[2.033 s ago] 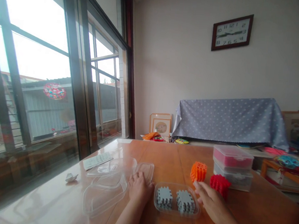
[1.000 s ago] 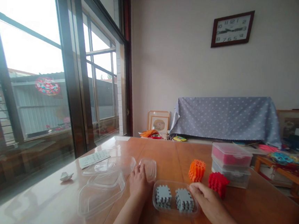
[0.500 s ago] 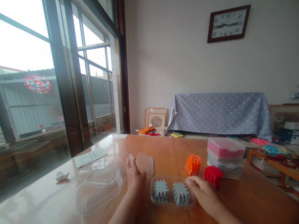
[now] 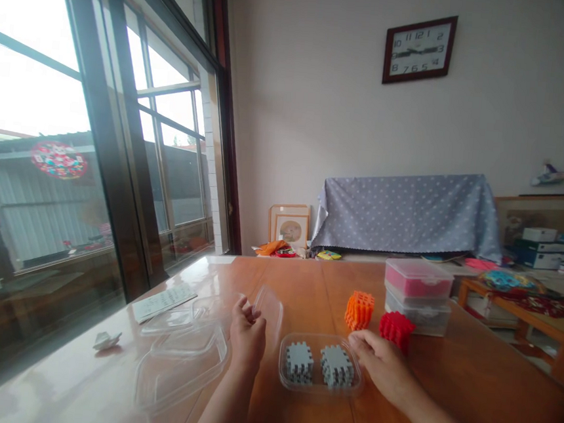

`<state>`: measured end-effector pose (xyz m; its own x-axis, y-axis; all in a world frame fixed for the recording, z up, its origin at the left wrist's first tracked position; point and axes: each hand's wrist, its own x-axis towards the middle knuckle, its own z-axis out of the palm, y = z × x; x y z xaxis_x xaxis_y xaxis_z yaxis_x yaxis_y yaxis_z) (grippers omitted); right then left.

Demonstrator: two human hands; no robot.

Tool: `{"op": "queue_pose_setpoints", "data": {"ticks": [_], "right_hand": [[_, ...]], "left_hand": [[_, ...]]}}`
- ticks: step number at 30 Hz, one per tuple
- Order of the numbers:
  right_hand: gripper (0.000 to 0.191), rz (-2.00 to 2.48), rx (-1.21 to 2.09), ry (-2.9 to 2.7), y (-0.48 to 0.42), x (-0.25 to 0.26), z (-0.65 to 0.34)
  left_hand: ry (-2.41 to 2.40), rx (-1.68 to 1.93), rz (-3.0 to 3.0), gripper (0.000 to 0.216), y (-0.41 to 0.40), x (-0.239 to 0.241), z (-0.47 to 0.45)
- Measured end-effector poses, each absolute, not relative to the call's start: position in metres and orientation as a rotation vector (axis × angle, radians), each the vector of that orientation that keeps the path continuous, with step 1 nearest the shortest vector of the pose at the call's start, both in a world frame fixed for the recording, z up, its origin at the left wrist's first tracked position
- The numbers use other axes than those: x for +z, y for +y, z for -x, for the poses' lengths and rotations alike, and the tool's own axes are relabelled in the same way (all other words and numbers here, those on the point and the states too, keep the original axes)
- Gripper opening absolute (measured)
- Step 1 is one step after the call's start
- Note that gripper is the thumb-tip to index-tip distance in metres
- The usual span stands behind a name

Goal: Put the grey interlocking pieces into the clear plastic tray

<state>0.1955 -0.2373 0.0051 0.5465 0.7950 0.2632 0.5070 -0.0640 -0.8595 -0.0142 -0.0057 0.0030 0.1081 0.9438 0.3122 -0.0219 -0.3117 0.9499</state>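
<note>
On the wooden table, a clear plastic container (image 4: 318,391) holds two stacks of pale grey notched puzzle pieces, the left stack (image 4: 299,363) and the right stack (image 4: 337,366). My right hand (image 4: 377,361) is closed at the container's far right corner, its thumb and fingers on the rim. Left of the container, my left hand (image 4: 247,333) has its fingers curled at the edge of a clear lid (image 4: 270,312), which stands tilted up. An orange stack of notched pieces (image 4: 359,310) and a red one (image 4: 396,330) sit beyond my right hand.
Two stacked clear boxes (image 4: 417,299), the upper with pink contents, stand at the right. Left of my left hand lie an open clear container (image 4: 179,367), another clear lid (image 4: 174,320), a printed sheet (image 4: 165,301) and a crumpled grey-white piece (image 4: 107,341). A window borders the left.
My left hand has curled its fingers, and the clear lid beside it has tipped up from lying flatter. My right hand stays at the container corner. The view has shifted slightly.
</note>
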Motion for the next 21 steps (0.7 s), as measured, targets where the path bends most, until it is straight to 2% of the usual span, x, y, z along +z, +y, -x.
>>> {"op": "queue_pose_setpoints", "data": {"ticks": [7,12,18,21], "right_hand": [[0.062,1.63,0.264,-0.897,-0.24,0.018,-0.191],[0.064,1.547,0.391,-0.699,-0.248,0.036,-0.183],[0.064,1.353,0.713,-0.568,-0.253,0.051,-0.174],[0.057,1.29,0.829,-0.548,-0.252,0.048,-0.175]], "left_hand": [[0.574,1.474,-1.228,0.052,-0.032,0.044,0.029],[0.406,1.283,-1.325,0.039,-0.053,0.06,0.037],[0.328,0.98,-1.582,0.015,-0.068,0.063,0.044],[0.283,0.83,-1.739,0.011,-0.071,0.067,0.049]]}}
